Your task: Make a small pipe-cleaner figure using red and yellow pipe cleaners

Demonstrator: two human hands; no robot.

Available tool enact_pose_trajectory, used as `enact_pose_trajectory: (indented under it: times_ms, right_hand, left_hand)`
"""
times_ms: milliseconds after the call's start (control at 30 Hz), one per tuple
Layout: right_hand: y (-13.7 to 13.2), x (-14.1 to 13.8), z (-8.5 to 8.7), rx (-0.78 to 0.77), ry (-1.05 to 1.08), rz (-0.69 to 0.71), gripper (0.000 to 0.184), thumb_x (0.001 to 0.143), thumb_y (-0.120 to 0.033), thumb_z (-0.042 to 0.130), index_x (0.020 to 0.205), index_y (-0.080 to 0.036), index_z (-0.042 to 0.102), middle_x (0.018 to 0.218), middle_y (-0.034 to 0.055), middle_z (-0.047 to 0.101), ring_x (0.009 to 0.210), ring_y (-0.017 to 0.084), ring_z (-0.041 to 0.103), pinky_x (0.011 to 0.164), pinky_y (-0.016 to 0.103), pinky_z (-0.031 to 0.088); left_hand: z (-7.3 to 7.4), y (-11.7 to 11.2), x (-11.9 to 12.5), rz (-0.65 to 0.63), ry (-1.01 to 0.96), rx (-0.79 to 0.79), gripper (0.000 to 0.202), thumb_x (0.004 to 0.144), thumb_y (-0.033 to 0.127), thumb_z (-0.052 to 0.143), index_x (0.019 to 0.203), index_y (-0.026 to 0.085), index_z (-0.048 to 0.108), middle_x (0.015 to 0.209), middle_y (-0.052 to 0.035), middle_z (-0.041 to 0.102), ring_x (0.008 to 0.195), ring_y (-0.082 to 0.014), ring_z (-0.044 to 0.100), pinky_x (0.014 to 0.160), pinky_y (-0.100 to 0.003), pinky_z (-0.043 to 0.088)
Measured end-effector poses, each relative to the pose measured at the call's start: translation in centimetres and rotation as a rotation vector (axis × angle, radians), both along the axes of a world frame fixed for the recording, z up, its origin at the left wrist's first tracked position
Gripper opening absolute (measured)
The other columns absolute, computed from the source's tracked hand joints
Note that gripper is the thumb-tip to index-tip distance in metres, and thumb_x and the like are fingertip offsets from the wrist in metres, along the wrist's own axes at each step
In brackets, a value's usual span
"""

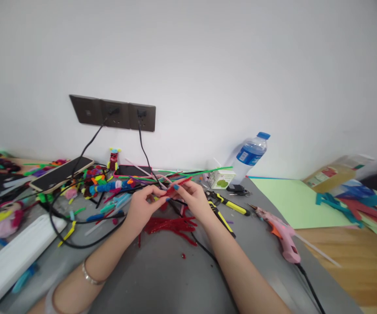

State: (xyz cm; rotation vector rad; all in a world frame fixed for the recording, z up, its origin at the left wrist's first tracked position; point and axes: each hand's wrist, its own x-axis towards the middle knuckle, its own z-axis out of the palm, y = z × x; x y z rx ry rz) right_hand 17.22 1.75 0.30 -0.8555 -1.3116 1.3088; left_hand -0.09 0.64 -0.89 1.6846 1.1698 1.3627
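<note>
Over the middle of the grey table, both hands come together on a red pipe cleaner [185, 180]. My left hand [144, 205] pinches its left end between thumb and index finger. With its fingertips, my right hand [193, 198] grips the same piece farther right; its upper end sticks out past the fingers. Just below the hands lies a bundle of red pipe cleaners [170, 224]. Yellow-and-black pliers [230, 203] rest close to my right hand, and a black cable [204, 248] runs beneath it.
A pink glue gun [284, 240] lies at the right, its cord trailing off. Behind stand a water bottle [249, 157] and a small white box [221, 178]. Leftward are a phone [62, 173], a white power strip [18, 257], looping cables and scattered pipe cleaner pieces. Wall sockets [114, 114] hold two plugs.
</note>
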Motion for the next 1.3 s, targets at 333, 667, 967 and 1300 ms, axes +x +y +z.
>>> enact_pose_trajectory:
  times_ms: [333,667,967,1300]
  right_hand:
    - [-0.11,-0.50,-0.37,-0.040,0.074,-0.077,0.037,0.073,-0.055,0.075,0.087,-0.021,0.071,0.075,0.0029,0.074,0.060,0.018,0.070,0.060,0.030,0.057]
    - [-0.06,-0.61,-0.47,0.013,0.055,-0.096,0.032,0.069,-0.047,0.079,0.083,-0.020,0.069,0.076,0.0018,0.072,0.066,0.017,0.068,0.071,0.034,0.059]
    - [0.14,-0.18,-0.43,-0.007,0.008,-0.046,0.029,0.072,-0.045,0.077,0.084,-0.020,0.072,0.073,0.0010,0.070,0.065,0.015,0.064,0.067,0.030,0.056]
    - [-0.52,-0.68,-0.05,0.287,-0.078,-0.160,0.014,0.084,-0.028,0.063,0.088,-0.023,0.075,0.087,0.0032,0.070,0.082,0.018,0.064,0.075,0.032,0.051]
  left_hand:
    - [0.16,-0.09,0.01,0.066,0.012,0.014,0.007,0.073,0.025,0.071,0.072,0.017,0.071,0.070,-0.0013,0.072,0.060,-0.0140,0.059,0.058,-0.025,0.045]
    - [-0.36,0.24,-0.02,0.002,-0.015,-0.014,0.011,0.075,0.024,0.070,0.084,0.018,0.068,0.080,-0.0007,0.068,0.070,-0.0141,0.060,0.057,-0.022,0.044]
    - [-0.48,0.32,0.43,-0.204,-0.117,-0.146,0.018,0.083,0.034,0.063,0.086,0.017,0.066,0.078,-0.0014,0.065,0.068,-0.0140,0.058,0.062,-0.024,0.047]
    - [-0.18,0.75,0.64,-0.064,-0.480,-0.350,0.033,0.072,0.045,0.074,0.083,0.017,0.060,0.068,0.0038,0.052,0.052,-0.0071,0.038,0.047,-0.019,0.030]
